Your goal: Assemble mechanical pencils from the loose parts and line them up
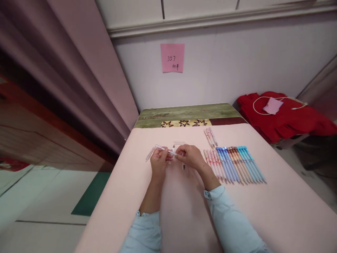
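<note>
My left hand (pixel 159 162) and my right hand (pixel 190 156) meet over the pink table (pixel 276 211), both closed on a thin clear pen barrel (pixel 165 150) held between them. Small pen parts (pixel 178 143) lie just behind my fingers, and a clear tube (pixel 150 154) lies left of my left hand. Right of my right hand a row of pens (pixel 235 164) lies side by side: pink, blue, brown and light blue. Two or three pink pens (pixel 210 137) lie apart behind the row.
A green patterned cloth (pixel 188 116) covers the table's far end by the wall. A pink sticky note (pixel 172 57) hangs on the wall. A red cloth (pixel 284 117) with a white cord lies at right. A mauve curtain (pixel 79 70) hangs at left.
</note>
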Tool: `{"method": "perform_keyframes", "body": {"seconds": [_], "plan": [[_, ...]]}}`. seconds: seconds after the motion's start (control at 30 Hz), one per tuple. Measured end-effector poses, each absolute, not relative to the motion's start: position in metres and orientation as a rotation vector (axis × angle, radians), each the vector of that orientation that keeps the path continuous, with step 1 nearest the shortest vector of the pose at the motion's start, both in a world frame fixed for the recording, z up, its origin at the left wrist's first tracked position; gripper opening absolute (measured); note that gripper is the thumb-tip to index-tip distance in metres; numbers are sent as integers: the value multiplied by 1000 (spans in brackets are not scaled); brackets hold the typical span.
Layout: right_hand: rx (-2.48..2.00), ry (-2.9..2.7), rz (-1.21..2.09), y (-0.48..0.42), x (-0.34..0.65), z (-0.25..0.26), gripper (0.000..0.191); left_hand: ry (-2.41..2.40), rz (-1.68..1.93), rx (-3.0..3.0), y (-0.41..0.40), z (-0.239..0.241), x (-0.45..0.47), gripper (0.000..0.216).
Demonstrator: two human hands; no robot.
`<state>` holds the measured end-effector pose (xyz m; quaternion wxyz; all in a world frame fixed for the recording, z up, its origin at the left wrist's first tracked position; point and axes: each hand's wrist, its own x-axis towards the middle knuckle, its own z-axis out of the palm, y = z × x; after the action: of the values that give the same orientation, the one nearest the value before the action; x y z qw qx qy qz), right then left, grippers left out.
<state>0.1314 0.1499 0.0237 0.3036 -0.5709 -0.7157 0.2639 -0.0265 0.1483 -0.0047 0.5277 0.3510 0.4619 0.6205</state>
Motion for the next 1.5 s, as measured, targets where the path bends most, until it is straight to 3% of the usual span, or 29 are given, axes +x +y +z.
{"method": "perform_keyframes", "body": {"seconds": [0.13,0.33,0.5,0.77,1.1,1.37,1.5], "plan": [[-1676,-1757,679,151,146,30,11,1124,1509,832,149,-3,-26,46],[-2245,-1245,309,153,196,19,25,1166,1542,813,149,-4,-29,39],[-2267,-1142,160,151,204,15,45,1183,1547,833,149,-4,-29,37],[-2102,-1210,182,154,193,15,34,1448,1748,885,152,-6,-52,23],[-1939,-1654,657,152,170,13,19,2057,1748,1139,156,-13,-85,13],[-1884,-2035,1094,146,165,28,40,1852,1476,1717,150,-12,-51,10],[-1989,-2152,1059,145,155,35,38,1819,1178,1848,146,-9,-43,10]]}}
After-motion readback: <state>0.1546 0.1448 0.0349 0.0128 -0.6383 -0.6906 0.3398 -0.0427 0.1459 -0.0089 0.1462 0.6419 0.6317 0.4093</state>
